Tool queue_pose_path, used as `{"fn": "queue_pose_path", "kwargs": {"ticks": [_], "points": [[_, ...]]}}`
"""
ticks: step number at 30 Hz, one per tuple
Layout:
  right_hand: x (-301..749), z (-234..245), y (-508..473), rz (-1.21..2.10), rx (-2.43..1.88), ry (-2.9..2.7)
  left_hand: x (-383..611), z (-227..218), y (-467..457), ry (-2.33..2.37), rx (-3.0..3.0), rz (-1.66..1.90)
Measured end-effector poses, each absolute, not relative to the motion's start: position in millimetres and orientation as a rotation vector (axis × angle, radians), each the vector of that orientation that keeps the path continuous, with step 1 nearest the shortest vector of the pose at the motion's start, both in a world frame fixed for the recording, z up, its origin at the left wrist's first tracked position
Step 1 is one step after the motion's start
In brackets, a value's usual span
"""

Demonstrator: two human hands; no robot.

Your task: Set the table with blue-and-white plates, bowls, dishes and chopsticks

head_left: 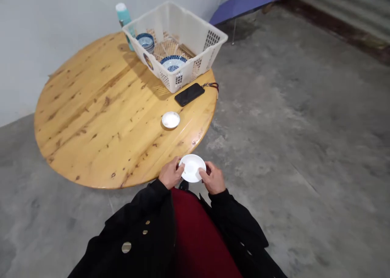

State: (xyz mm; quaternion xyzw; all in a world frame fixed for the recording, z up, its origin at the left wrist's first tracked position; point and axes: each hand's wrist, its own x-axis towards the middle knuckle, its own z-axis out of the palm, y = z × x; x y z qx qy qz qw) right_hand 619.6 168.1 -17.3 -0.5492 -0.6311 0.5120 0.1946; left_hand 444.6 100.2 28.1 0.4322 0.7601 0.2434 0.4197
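Observation:
A small white saucer [192, 168] is held between my two hands, just off the near edge of the round wooden table [91, 119]. My left hand [171, 173] grips its left rim, thumb on top and fingers underneath. On the opposite rim my right hand [213, 178] has the same hold. The saucer faces up, and nothing lies in it that I can make out. Further in on the table sits a second small white dish [170, 120], apart from both hands.
A white plastic basket [183, 81] with blue-patterned bowls [173, 63] stands at the table's back right. Beside it are a turquoise bottle [123, 14] and a black phone [189, 94] with a strap. An open purple umbrella [243, 3] rests on the concrete floor behind.

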Motion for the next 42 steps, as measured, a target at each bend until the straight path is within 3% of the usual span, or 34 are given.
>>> {"fn": "queue_pose_path", "kwargs": {"ticks": [9, 24, 30, 42], "points": [[546.1, -13.6, 250.6, 1.367, -1.459, -1.947, 385.8, 31.6, 166.1, 2.088, 0.950, 0.633], [455.0, -42.6, 343.0, 1.144, -1.422, -2.229, 325.3, 0.7, 236.4, 2.336, 0.898, 0.567], [438.1, -53.7, 365.3, 1.023, -1.316, -2.492, 325.4, -5.7, 249.5, 2.456, 0.844, 0.396], [423.3, -44.4, 380.4, 1.193, -1.080, -2.709, 330.3, -8.4, 255.7, 2.594, 0.749, 0.240]]}}
